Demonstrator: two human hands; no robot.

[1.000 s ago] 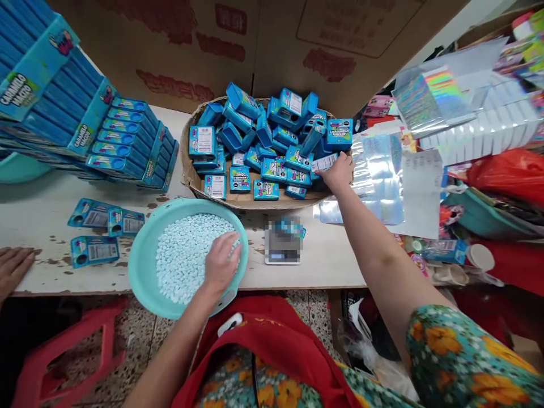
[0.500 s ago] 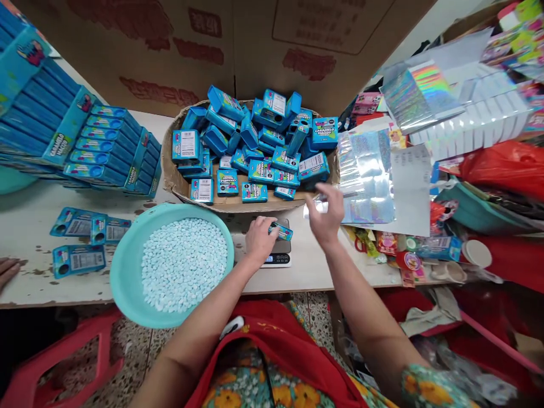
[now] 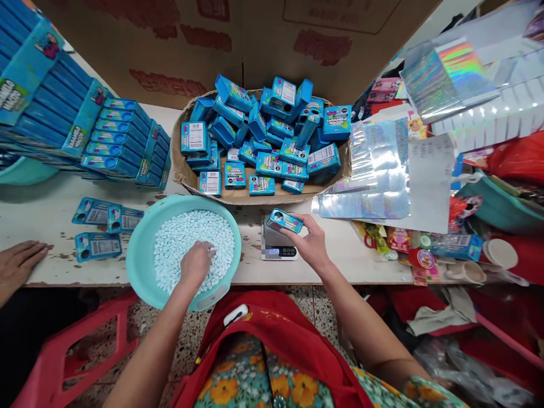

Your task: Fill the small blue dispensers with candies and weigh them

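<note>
My left hand (image 3: 196, 265) is down in the pale blue candies (image 3: 174, 235) that fill a turquoise basin (image 3: 140, 277). Its fingers are closed together at the surface, pinching what look like candies. Over the small digital scale (image 3: 278, 243), my right hand (image 3: 312, 241) grips a blue candy box (image 3: 287, 220), tilted so its round opening shows at the left end. Behind the scale, a cut-down cardboard box (image 3: 250, 198) holds a heap of similar blue candy boxes (image 3: 267, 164).
Stacked blue packs (image 3: 123, 141) rise at the left, with several flat blue packs (image 3: 97, 247) before them. A co-worker's hand (image 3: 23, 263) rests at the left edge. Holographic sheets (image 3: 378, 170) and assorted packets (image 3: 399, 238) lie to the right. A tall carton (image 3: 255, 51) stands behind.
My left hand has left the candy box on the scale and gone into the basin of candies. My right hand has moved left and now holds the candy box above the scale.
</note>
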